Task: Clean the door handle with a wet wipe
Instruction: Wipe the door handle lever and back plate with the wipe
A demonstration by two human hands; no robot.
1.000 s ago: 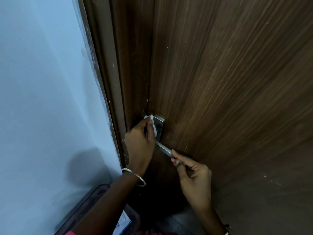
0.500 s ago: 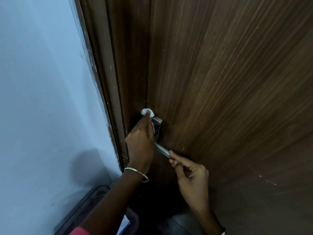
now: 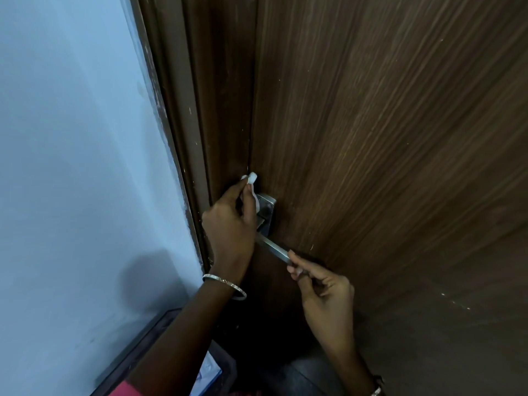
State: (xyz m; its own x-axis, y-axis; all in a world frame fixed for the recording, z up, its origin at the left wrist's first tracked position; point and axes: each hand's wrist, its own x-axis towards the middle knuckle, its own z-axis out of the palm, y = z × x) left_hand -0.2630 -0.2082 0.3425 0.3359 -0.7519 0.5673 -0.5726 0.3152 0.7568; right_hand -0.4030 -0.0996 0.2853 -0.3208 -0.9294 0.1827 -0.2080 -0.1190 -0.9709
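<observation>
A silver lever door handle (image 3: 273,249) with a square metal base plate (image 3: 268,209) sits on the dark brown wooden door (image 3: 371,138). My left hand (image 3: 231,224) holds a small white wet wipe (image 3: 253,185) pinched between thumb and fingers, pressed against the left side of the base plate; the wipe's tip pokes out above the plate. My right hand (image 3: 320,284) grips the free end of the lever with its fingertips. My left hand hides part of the plate and the lever's root.
A brown door frame (image 3: 183,110) runs down the left of the door, with a pale blue wall (image 3: 71,167) beside it. At the bottom left stands a dark container (image 3: 148,341) holding a white and blue packet (image 3: 210,372).
My left hand has slid the wipe upward along the base plate, so its tip now sticks out above the plate. My right hand has kept its hold on the lever's end.
</observation>
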